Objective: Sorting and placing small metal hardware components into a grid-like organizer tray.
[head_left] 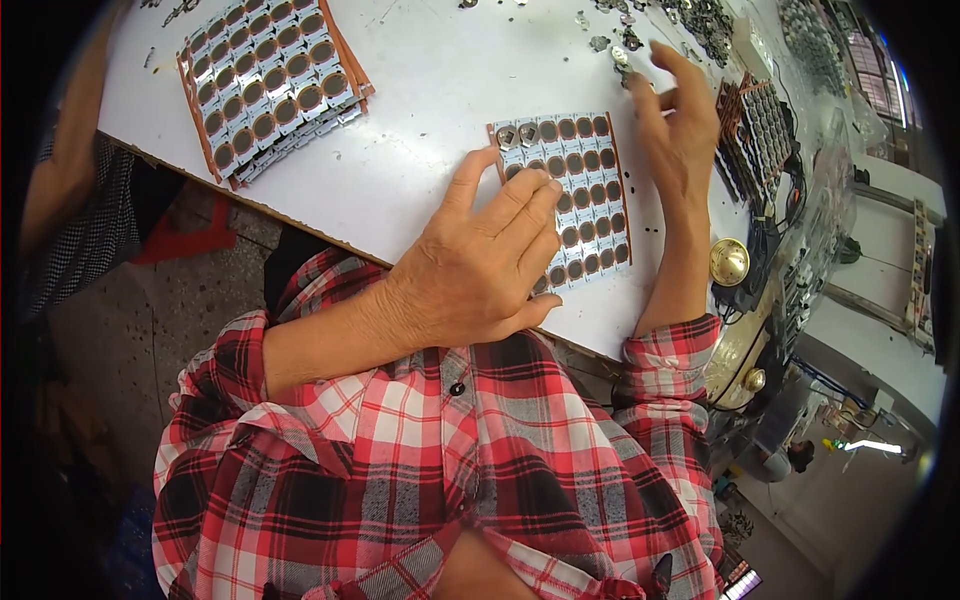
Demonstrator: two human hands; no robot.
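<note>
Under my left hand [485, 255] lies a panel of small circuit boards [595, 215], pale blue with rows of dark round pads and brown side strips. This hand rests on the panel's left part, its fingers apart and its thumb at the near edge, hiding several pads. Two small silvery metal pieces [518, 135] sit on the first pads of the far row. My right hand [680, 130] is raised beyond the panel's far right corner, fingers apart and curved. Close to its fingertips lie loose silvery metal pieces [621, 57]; nothing held shows in it.
A stack of similar panels [265, 85] stands at the table's far left; another stack [760, 130] is on the right. Metal pieces [700, 25] lie heaped at the far right. A brass-coloured round knob [729, 262] stands beside my right forearm. Another person's arm [65, 140] is at left.
</note>
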